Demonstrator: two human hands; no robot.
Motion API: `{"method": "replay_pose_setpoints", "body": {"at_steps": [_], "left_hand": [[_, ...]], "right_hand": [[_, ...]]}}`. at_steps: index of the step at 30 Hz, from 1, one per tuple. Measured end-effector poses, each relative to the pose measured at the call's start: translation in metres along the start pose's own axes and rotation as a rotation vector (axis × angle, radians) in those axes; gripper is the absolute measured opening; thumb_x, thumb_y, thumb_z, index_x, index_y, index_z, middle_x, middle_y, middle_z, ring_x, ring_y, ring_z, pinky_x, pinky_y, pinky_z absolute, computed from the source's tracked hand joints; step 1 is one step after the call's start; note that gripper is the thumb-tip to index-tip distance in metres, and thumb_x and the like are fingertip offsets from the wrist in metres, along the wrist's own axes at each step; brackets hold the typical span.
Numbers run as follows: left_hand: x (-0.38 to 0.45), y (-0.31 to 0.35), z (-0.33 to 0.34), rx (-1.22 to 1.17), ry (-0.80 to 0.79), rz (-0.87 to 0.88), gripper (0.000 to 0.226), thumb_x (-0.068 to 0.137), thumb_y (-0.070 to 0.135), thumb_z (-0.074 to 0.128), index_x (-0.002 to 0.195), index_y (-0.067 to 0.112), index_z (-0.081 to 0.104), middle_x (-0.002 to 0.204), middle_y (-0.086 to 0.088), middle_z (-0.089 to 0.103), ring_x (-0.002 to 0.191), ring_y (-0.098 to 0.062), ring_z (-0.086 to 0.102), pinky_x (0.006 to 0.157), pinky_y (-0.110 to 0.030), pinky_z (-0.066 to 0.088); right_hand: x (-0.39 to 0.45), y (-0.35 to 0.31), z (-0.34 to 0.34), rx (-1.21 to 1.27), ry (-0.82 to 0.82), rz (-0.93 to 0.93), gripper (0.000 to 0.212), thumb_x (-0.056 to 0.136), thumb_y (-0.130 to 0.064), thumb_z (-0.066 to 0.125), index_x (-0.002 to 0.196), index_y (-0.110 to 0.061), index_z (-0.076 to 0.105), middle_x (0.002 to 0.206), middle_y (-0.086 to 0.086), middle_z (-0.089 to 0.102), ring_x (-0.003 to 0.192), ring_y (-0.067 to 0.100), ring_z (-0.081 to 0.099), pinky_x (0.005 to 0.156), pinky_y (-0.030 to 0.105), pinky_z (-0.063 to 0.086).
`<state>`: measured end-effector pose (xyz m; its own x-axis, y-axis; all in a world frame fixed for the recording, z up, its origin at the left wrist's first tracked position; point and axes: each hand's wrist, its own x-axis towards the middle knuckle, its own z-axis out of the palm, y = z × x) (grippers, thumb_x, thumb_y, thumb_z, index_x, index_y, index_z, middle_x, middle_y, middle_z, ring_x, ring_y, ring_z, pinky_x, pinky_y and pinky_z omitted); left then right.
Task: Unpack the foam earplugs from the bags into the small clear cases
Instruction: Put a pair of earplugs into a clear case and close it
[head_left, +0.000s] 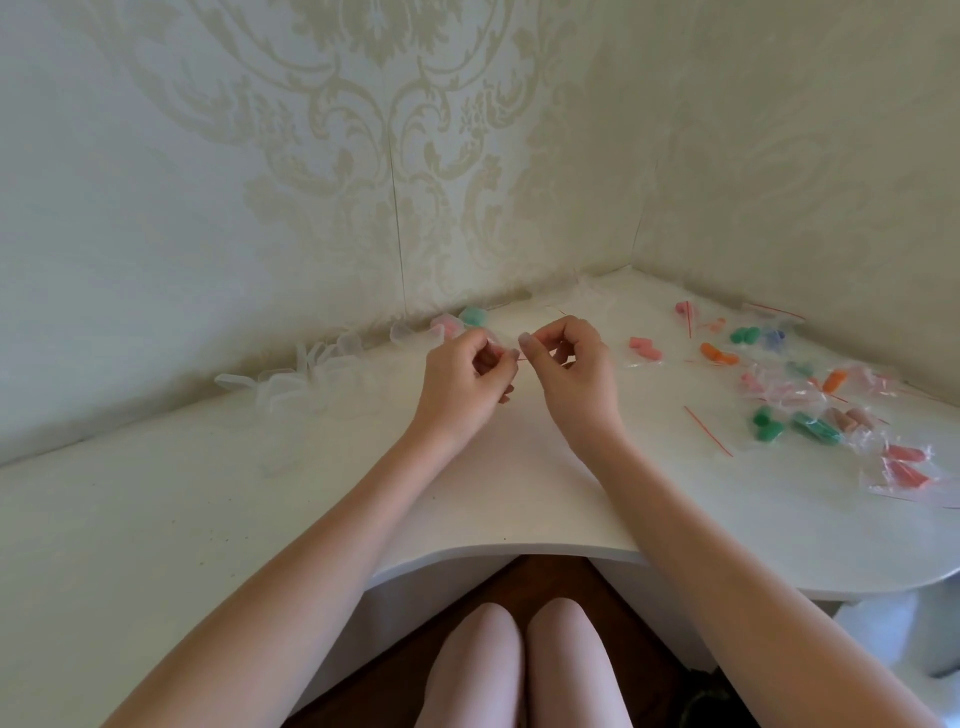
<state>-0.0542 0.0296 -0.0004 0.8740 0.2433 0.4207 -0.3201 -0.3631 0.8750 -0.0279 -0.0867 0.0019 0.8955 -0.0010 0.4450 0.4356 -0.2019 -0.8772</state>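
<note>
My left hand (465, 376) and my right hand (569, 364) meet above the middle of the white table (208, 509). Both pinch the top of one small clear bag (519, 349) with a red strip; its contents are hidden behind my fingers. Several bags of earplugs (810, 410) in green, orange, pink and blue lie spread at the right. A row of small clear cases (306, 376) stands at the left along the wall. Two cases near the wall hold pink earplugs (445, 325) and green earplugs (474, 315).
The table sits in a wallpapered corner, walls close behind and to the right. A loose red strip (707, 431) lies right of my right forearm. Empty clear bags (592, 291) lie near the corner. My knees show below the table's curved front edge (519, 551).
</note>
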Motion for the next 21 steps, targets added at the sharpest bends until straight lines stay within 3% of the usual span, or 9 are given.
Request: {"method": "replay_pose_setpoints", "body": {"at_steps": [5, 9, 13, 15, 17, 19, 21], "left_hand": [[-0.002, 0.000, 0.000, 0.084, -0.046, -0.028, 0.017, 0.087, 0.010, 0.062, 0.073, 0.002, 0.058, 0.061, -0.003, 0.060, 0.051, -0.013, 0.061, 0.053, -0.028, 0.053], [-0.002, 0.004, -0.002, 0.044, -0.008, -0.067, 0.019, 0.092, 0.013, 0.055, 0.076, 0.003, 0.057, 0.068, -0.007, 0.062, 0.053, -0.010, 0.056, 0.048, -0.024, 0.049], [-0.001, 0.002, -0.001, 0.107, 0.019, -0.043, 0.023, 0.089, 0.015, 0.055, 0.075, -0.002, 0.057, 0.071, -0.018, 0.063, 0.060, -0.029, 0.058, 0.055, -0.040, 0.050], [-0.002, 0.000, -0.001, 0.160, 0.020, -0.020, 0.025, 0.088, 0.020, 0.058, 0.069, 0.003, 0.056, 0.063, -0.013, 0.060, 0.056, -0.023, 0.056, 0.055, -0.035, 0.047], [-0.004, 0.000, -0.001, 0.233, 0.014, 0.034, 0.029, 0.086, 0.019, 0.063, 0.061, 0.014, 0.050, 0.052, 0.002, 0.051, 0.048, -0.008, 0.047, 0.050, -0.018, 0.036], [-0.007, 0.001, 0.001, 0.320, 0.000, 0.131, 0.029, 0.084, 0.016, 0.065, 0.061, 0.019, 0.048, 0.051, 0.010, 0.046, 0.048, -0.006, 0.045, 0.049, -0.015, 0.032], [-0.009, 0.001, 0.001, 0.397, -0.026, 0.249, 0.018, 0.081, 0.014, 0.065, 0.067, 0.015, 0.054, 0.058, 0.009, 0.050, 0.053, -0.011, 0.048, 0.055, -0.024, 0.039]], "right_hand": [[0.007, 0.002, -0.005, 0.036, 0.131, -0.020, 0.017, 0.088, -0.015, 0.063, 0.076, -0.020, 0.053, 0.078, -0.007, 0.054, 0.072, 0.007, 0.047, 0.066, 0.015, 0.036], [0.008, 0.008, -0.008, -0.126, -0.067, -0.114, 0.013, 0.085, -0.010, 0.065, 0.084, -0.018, 0.054, 0.086, -0.006, 0.059, 0.076, 0.011, 0.051, 0.065, 0.013, 0.035], [0.003, 0.009, -0.005, -0.277, -0.095, -0.341, 0.022, 0.080, 0.006, 0.054, 0.085, -0.015, 0.050, 0.087, -0.004, 0.054, 0.079, 0.019, 0.051, 0.066, 0.026, 0.040], [0.003, 0.014, -0.007, -0.443, -0.063, -0.502, 0.027, 0.073, 0.010, 0.046, 0.082, -0.011, 0.060, 0.092, 0.001, 0.058, 0.086, 0.028, 0.052, 0.065, 0.034, 0.043], [0.005, 0.016, -0.009, -0.615, 0.002, -0.573, 0.032, 0.071, 0.004, 0.045, 0.083, -0.013, 0.070, 0.099, 0.007, 0.064, 0.088, 0.037, 0.055, 0.063, 0.036, 0.047], [0.003, 0.014, -0.007, -0.728, -0.034, -0.524, 0.037, 0.076, -0.001, 0.048, 0.100, -0.014, 0.072, 0.113, 0.013, 0.065, 0.095, 0.040, 0.058, 0.070, 0.042, 0.051], [0.004, 0.015, -0.006, -0.748, -0.228, -0.341, 0.041, 0.087, -0.004, 0.049, 0.123, -0.018, 0.062, 0.126, 0.013, 0.059, 0.109, 0.037, 0.055, 0.085, 0.042, 0.049]]}}
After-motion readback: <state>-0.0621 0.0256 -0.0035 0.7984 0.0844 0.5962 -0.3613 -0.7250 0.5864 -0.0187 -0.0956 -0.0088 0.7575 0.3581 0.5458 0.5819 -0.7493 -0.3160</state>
